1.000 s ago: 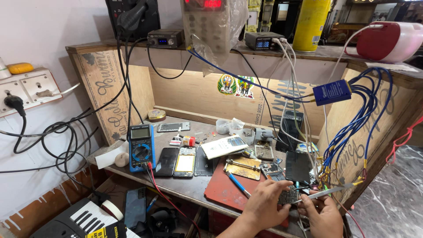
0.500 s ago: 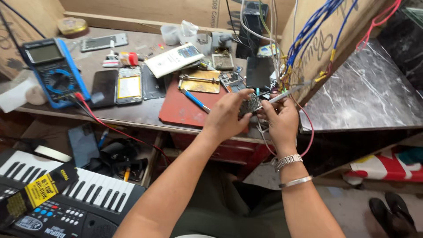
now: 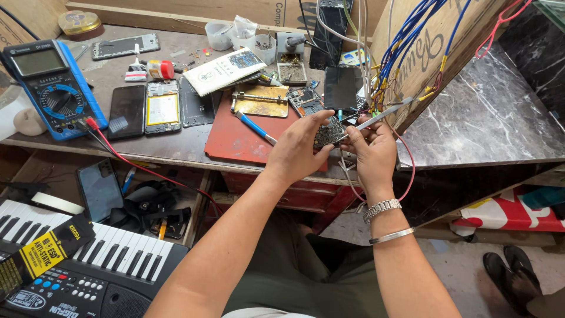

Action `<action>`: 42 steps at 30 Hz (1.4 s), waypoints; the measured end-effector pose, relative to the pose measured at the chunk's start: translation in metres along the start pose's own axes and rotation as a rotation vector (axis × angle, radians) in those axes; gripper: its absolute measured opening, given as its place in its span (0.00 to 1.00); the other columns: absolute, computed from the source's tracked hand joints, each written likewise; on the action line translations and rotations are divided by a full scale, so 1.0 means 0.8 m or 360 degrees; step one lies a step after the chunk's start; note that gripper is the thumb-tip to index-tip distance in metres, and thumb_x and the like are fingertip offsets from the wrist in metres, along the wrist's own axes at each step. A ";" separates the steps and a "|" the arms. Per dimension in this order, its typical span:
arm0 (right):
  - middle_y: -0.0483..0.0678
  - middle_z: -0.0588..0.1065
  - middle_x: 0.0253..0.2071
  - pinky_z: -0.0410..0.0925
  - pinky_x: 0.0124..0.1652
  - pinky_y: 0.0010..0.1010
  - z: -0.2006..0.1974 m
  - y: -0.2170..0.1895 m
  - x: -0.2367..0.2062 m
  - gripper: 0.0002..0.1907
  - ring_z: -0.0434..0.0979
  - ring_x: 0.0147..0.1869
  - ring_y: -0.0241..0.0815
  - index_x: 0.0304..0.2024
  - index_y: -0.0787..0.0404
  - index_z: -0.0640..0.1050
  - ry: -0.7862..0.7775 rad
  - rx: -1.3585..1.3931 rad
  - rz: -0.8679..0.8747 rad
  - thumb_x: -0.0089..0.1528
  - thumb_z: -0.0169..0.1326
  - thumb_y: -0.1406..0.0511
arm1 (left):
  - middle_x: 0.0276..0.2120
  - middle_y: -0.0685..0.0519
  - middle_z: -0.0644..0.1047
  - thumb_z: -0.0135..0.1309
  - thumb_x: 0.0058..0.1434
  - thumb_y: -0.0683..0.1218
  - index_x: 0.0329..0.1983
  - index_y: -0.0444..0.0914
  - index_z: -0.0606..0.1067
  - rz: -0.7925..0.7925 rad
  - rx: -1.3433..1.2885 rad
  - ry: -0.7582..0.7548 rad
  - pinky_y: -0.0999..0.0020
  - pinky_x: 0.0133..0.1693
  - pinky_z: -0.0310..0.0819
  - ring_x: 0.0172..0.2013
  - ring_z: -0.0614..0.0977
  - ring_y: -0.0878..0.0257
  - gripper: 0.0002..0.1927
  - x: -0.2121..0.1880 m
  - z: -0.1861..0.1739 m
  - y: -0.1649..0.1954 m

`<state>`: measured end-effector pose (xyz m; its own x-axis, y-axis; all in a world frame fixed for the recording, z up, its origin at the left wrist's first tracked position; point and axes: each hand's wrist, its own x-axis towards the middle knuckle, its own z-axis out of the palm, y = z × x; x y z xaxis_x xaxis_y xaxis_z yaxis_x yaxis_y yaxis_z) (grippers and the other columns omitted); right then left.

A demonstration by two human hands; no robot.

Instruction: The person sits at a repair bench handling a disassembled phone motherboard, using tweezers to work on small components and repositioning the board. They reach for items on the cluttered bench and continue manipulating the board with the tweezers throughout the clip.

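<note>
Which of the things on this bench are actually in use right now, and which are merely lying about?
In use: left hand and right hand hold the circuit board; right hand grips tweezers.

Lying about: blue multimeter, phones, blue pen, keyboard.

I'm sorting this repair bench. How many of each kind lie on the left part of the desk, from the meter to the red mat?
Blue multimeter: 1
Phones and phone parts lying flat: 4
Small red-capped bottle: 1
Round tin: 1
Total: 7
Both hands hold a small circuit board; the right also holds tweezers.
</note>
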<state>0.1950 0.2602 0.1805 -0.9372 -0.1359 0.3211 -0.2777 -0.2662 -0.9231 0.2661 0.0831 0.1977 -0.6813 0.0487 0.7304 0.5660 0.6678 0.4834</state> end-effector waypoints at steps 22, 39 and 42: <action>0.48 0.77 0.40 0.80 0.37 0.27 -0.003 -0.002 0.004 0.17 0.81 0.40 0.36 0.55 0.69 0.71 0.0008 0.0108 0.0000 0.65 0.59 0.72 | 0.53 0.46 0.76 0.66 0.52 0.40 0.68 0.42 0.63 -0.0006 -0.0017 -0.0062 0.57 0.55 0.74 0.55 0.78 0.47 0.40 0.006 -0.002 0.005; 0.49 0.78 0.38 0.80 0.38 0.28 -0.010 -0.018 -0.004 0.15 0.82 0.38 0.36 0.54 0.68 0.71 -0.0020 0.0155 -0.0024 0.67 0.56 0.72 | 0.54 0.48 0.76 0.63 0.52 0.36 0.67 0.42 0.64 -0.0140 -0.0207 -0.0048 0.62 0.49 0.79 0.53 0.80 0.51 0.38 0.006 -0.012 0.026; 0.49 0.78 0.37 0.78 0.37 0.26 -0.011 -0.018 -0.006 0.14 0.81 0.36 0.36 0.55 0.68 0.72 -0.0009 0.0179 -0.0012 0.68 0.56 0.70 | 0.55 0.49 0.78 0.67 0.54 0.36 0.66 0.41 0.66 -0.0090 -0.0419 0.0005 0.65 0.51 0.79 0.54 0.81 0.56 0.37 0.002 -0.015 0.022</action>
<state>0.2019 0.2729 0.1904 -0.9338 -0.1390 0.3296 -0.2590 -0.3728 -0.8910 0.2803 0.0861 0.2133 -0.7142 0.0141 0.6998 0.6283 0.4534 0.6321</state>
